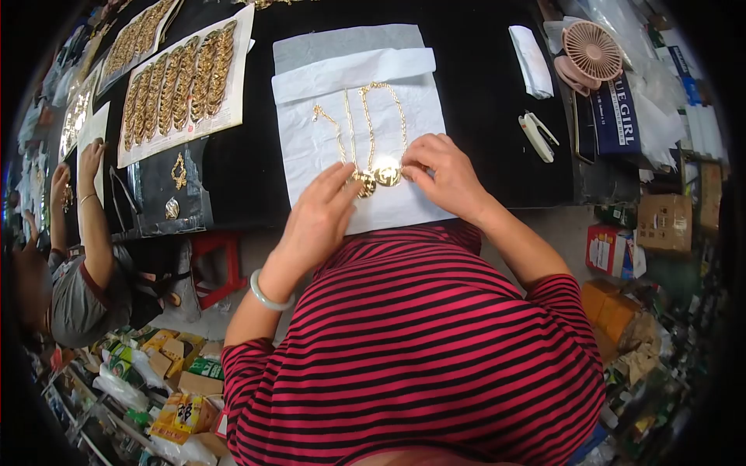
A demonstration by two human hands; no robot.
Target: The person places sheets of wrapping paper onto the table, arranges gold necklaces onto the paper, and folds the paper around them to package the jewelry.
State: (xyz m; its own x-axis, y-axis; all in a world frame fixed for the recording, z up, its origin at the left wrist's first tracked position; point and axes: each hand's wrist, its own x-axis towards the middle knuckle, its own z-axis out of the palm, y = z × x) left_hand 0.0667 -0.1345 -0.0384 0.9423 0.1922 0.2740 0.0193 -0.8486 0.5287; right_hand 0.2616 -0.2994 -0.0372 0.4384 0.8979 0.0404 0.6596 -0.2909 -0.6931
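Two gold chain necklaces lie side by side on a sheet of white paper (311, 140), each with a round pendant at its lower end. My left hand (318, 217) has its fingertips closed at the left pendant (365, 185), partly covering it and the chain (350, 128) above. My right hand (444, 172) pinches the right edge of the shiny right pendant (388, 172). That pendant's chain (370, 116) loops up the paper. The two pendants sit close together, and I cannot tell whether they touch.
Rows of thick gold chains lie on a card (233, 116) at the left. Another gold necklace (179, 172) lies nearer the edge. A white stapler (538, 138), folded paper (531, 62), pink fan (592, 51) and blue box (619, 116) are right. A co-worker (89, 287) works at far left.
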